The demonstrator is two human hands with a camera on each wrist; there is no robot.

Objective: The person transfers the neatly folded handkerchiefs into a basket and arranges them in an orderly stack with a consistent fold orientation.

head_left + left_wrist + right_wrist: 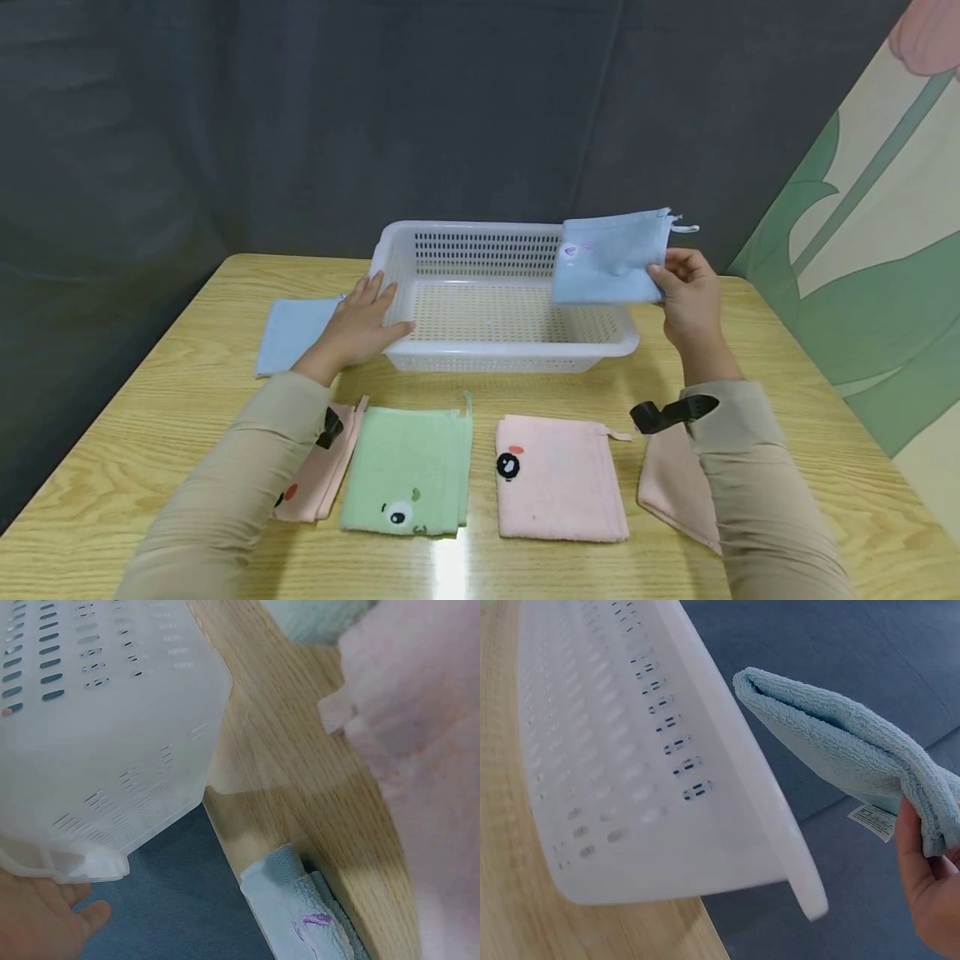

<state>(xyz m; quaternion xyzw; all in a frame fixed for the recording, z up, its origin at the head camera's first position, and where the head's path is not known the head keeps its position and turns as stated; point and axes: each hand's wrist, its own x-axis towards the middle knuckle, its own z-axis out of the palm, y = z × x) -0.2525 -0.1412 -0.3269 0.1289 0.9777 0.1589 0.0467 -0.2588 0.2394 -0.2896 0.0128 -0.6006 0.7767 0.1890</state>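
Observation:
My right hand [690, 296] pinches a folded light blue towel [611, 258] at its right edge, between thumb and fingers. That towel hangs over the right end of a white plastic basket [502, 350], and in the right wrist view its folded layers and a white label [874, 821] show beside the basket wall. Across the basket's left rim lies my left hand [363, 321], its fingers spread and fairly straight and the thumb reaching toward the front rim. A second folded blue towel [292, 333] lies on the table to the left, partly hidden by this hand.
In front of the basket lie a folded green towel [408, 471] and a pink one [558, 479]. Two more pinkish towels, left [330, 471] and right [678, 492], are partly covered by my forearms. A dark curtain [450, 108] hangs behind the wooden table [180, 400].

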